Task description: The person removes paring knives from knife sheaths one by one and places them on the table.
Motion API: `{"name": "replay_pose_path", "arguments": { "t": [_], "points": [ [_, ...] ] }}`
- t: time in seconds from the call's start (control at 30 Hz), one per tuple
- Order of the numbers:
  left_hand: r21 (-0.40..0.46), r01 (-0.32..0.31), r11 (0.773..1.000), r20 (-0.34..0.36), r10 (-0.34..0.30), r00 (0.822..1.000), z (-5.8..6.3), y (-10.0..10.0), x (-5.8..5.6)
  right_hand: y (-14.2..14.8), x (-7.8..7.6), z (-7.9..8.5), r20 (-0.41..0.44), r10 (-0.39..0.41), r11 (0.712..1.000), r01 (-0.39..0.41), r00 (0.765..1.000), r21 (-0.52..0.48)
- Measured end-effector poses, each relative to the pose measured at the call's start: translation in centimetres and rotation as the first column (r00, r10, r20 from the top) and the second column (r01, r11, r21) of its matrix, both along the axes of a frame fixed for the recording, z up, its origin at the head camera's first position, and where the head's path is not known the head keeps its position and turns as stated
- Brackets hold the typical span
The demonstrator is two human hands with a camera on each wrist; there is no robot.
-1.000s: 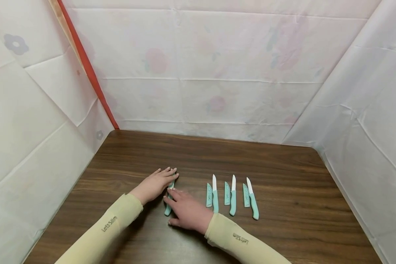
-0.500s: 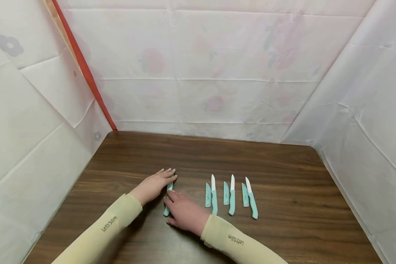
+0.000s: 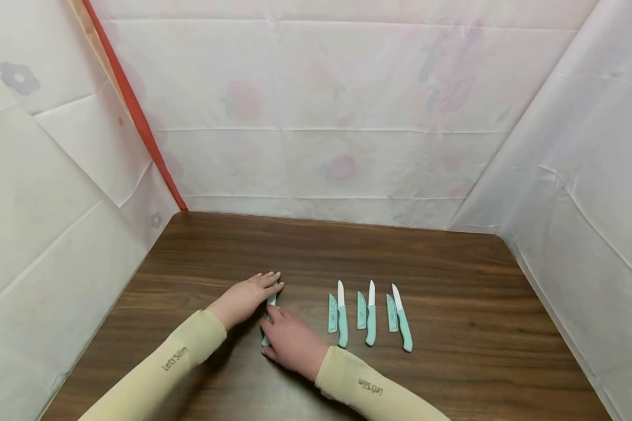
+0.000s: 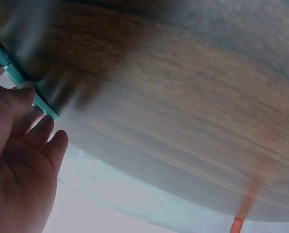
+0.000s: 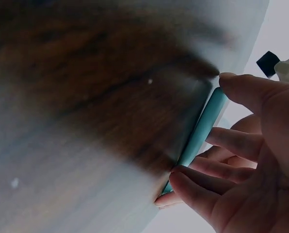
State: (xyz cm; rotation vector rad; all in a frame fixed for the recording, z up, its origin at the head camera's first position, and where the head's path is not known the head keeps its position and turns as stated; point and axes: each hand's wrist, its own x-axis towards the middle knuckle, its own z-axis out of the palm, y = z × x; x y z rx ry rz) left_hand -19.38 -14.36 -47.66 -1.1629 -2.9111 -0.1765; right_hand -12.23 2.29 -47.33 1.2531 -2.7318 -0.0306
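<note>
A teal paring knife lies on the table in its sheath, mostly covered by both hands. My left hand lies over the sheath end; in the left wrist view its thumb and fingertips pinch the teal sheath from either side. My right hand is at the handle end. In the right wrist view the handle runs between the fingers and the thumb, whose tip sits at the butt. The blade is hidden inside the sheath.
Right of the hands lie three more teal-handled knives with bare white blades: one nearest, one in the middle and one farthest right. A flat teal sheath lies left of each. Pale sheeting walls the brown table.
My right hand has shifted slightly left and closer round the handle, covering more of it, with the thumb drawn nearer the butt. The left hand stays almost still; the other knives have not moved.
</note>
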Motion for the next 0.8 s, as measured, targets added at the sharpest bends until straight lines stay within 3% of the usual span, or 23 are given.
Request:
{"name": "replay_pose_path", "arguments": {
  "t": [0.23, 0.8],
  "points": [
    [-0.007, -0.016, 1.000, 0.026, 0.017, 1.000, 0.1, -0.1, 0.1, 0.0, -0.1, 0.1, -0.003, 0.007, 0.999, -0.007, 1.000, -0.032],
    [-0.089, -0.013, 0.996, -0.043, 0.010, 0.999, 0.0, 0.2, 0.0, 0.8, -0.3, 1.3, 0.068, 0.016, 0.991, -0.007, 0.998, -0.137]
  ]
}}
